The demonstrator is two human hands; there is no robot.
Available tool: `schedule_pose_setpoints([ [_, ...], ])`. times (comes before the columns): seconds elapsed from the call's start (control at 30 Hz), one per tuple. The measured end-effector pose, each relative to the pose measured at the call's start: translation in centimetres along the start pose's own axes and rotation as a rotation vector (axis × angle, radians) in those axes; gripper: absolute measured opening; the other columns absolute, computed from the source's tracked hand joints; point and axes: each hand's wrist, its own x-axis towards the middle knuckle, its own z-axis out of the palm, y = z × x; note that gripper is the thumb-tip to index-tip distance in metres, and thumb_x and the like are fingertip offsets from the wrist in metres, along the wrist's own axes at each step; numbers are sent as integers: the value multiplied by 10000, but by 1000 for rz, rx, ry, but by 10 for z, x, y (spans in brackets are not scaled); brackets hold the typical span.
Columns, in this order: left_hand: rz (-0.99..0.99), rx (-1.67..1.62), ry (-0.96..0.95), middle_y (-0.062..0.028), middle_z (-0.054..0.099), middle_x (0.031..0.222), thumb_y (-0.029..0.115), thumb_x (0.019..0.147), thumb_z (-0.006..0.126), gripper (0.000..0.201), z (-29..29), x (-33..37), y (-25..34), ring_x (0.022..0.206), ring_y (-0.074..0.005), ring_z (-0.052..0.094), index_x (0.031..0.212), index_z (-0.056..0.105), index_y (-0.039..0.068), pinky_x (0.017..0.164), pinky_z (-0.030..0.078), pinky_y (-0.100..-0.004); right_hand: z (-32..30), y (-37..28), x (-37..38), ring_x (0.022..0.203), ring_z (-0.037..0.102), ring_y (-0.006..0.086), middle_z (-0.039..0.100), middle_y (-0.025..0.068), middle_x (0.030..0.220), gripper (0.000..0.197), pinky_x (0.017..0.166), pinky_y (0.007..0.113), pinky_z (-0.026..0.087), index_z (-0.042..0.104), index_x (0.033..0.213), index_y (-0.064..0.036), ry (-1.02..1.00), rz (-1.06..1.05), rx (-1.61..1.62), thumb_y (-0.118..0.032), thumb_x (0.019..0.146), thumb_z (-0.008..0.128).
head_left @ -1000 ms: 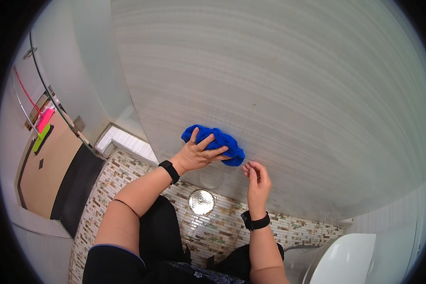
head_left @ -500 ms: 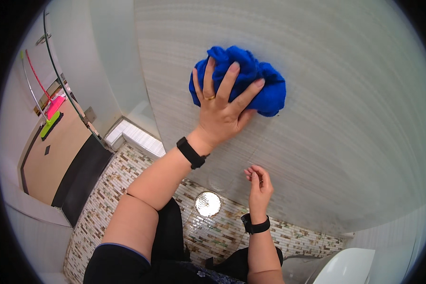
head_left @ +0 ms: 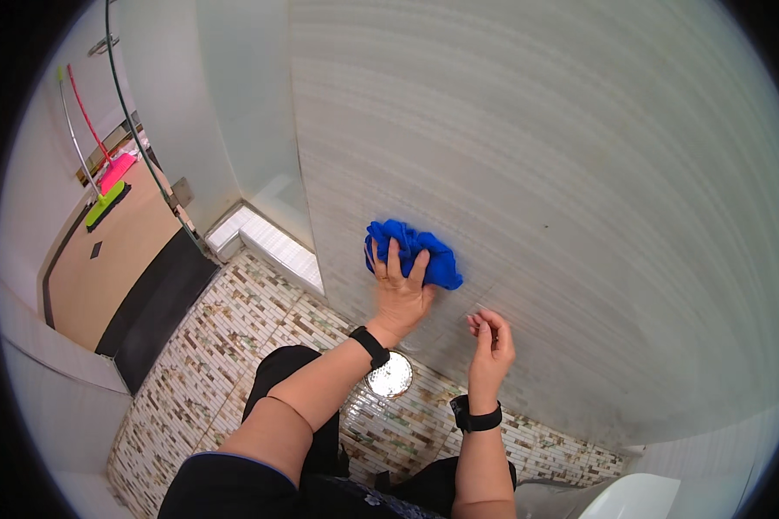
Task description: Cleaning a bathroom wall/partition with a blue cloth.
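The left hand (head_left: 398, 301) gripped a bunched blue cloth (head_left: 440, 259) against the pale, streaked wall (head_left: 537, 130) on the far side. Its fingers (head_left: 394, 259) were bent over the cloth and slightly parted, with the crumpled fabric standing out past their tips on the far side and to the right. The cloth touched the lower part of the wall, to the left of the right hand (head_left: 491, 346).

The right hand was raised near the wall, apart from the cloth, with its fingers curled inward near the thumb; whether they were closed on anything could not be told. A black band (head_left: 371, 346) circled the left wrist, and a black watch (head_left: 475, 416) was on the right one. A small dark spot (head_left: 546, 227) marked the wall, farther off and to the right of the cloth.

Below the arms lay a floor of narrow mosaic tiles (head_left: 251, 298) in white and brown, with a round, shiny drain cover (head_left: 391, 377) just beside the left wrist. A low white ledge (head_left: 281, 257) ran along the floor at the left end of the wall. Farther left, past a glass edge, stood a green broom (head_left: 106, 206) and a pink sweeping tool (head_left: 118, 171).
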Motion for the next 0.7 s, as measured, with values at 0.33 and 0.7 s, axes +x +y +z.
schedule_pose_setpoints([
  [0.33,-76,-34,343,-255,116,1457,202,832,558,617,-41,162,29,1310,-500,104,1401,338,103,1061,113,-593,7,-6,-4,914,625,185,611,105,988,176,791,275,498,561,1069,45,-28,0,-20,-51,945,481],
  [0.7,-252,0,231,-295,27,1463,303,950,379,589,-15,68,-5,1331,-468,103,1431,164,40,1073,97,-557,19,3,-5,923,623,178,618,103,1001,189,779,270,490,556,1094,35,-68,28,-17,-53,941,489],
])
